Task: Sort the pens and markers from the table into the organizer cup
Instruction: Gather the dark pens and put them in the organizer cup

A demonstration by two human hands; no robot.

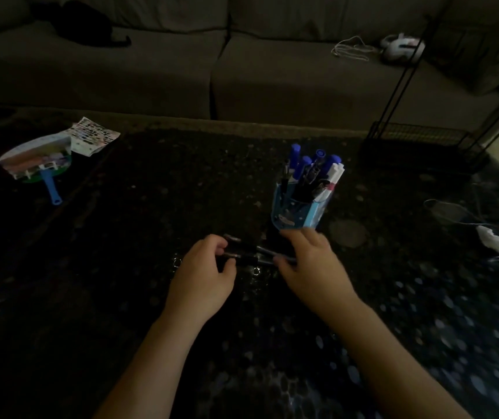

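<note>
At frame centre, the left hand (pixel 204 267) and right hand (pixel 308 261) pinch opposite ends of dark pens (pixel 252 254), apparently bunching them for the blue organizer cup (pixel 298 208) just above.

Table layout — cup right of centre, hands below it

Organizer cup (pixel 299 207) stands on the table (pixel 151 207) right of centre, markers (pixel 311 170) upright in it. Just below it, both hands — left hand (pixel 204 273), right hand (pixel 311 261) — meet over loose pens (pixel 248 252). Fan (pixel 39 161) at left edge; sofa (pixel 242 71) across the top.
</note>
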